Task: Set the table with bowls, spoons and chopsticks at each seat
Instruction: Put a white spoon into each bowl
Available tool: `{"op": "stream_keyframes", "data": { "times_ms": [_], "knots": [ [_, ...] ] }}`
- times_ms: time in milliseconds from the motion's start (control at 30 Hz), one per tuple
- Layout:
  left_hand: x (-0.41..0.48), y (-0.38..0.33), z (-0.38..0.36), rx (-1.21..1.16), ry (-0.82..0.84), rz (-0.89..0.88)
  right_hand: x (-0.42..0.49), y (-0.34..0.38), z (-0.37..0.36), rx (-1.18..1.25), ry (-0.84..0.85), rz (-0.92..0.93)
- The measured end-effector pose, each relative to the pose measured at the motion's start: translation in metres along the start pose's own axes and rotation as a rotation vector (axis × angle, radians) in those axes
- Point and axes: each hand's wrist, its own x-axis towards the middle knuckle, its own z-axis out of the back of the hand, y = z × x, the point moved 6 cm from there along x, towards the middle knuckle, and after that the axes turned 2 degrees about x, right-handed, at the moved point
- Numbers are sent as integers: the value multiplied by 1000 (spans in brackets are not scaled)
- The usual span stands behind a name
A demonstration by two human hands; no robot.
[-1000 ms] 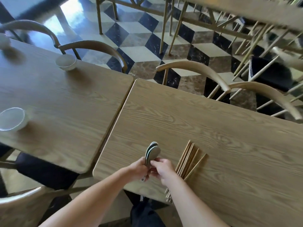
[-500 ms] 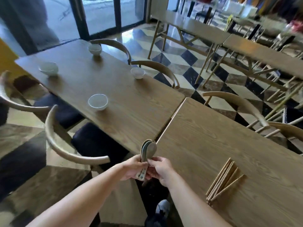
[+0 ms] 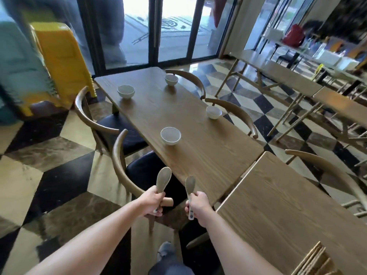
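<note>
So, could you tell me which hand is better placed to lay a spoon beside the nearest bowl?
Probably the right hand: its spoon is at the table's near edge, pointing toward the nearest bowl. The left hand sits off the table, above a chair back.

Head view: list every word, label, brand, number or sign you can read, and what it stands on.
None legible.
doormat outside: dark emblem, too blurred to read.
left spoon in the left hand: dark mark at handle end, too small.
right spoon in the right hand: dark dots at handle end, too small.
</note>
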Motion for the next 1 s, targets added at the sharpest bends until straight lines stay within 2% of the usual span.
{"op": "stream_keyframes", "data": {
  "times_ms": [267, 400, 600, 833, 1000],
  "knots": [
    [51, -34, 73, -26, -144, 101, 71, 52, -15, -328, 97, 49],
    [80, -73, 91, -19, -170, 110, 109, 93, -8, -432, 56, 119],
    [119, -115, 94, 13, -150, 124, 165, 144, 4, -645, 18, 193],
    [164, -128, 111, 35, -43, 191, 209, 181, -10, -755, -14, 209],
    [200, -125, 130, -43, 30, 247, 230, 193, -28, -792, -19, 158]
  ]
}}
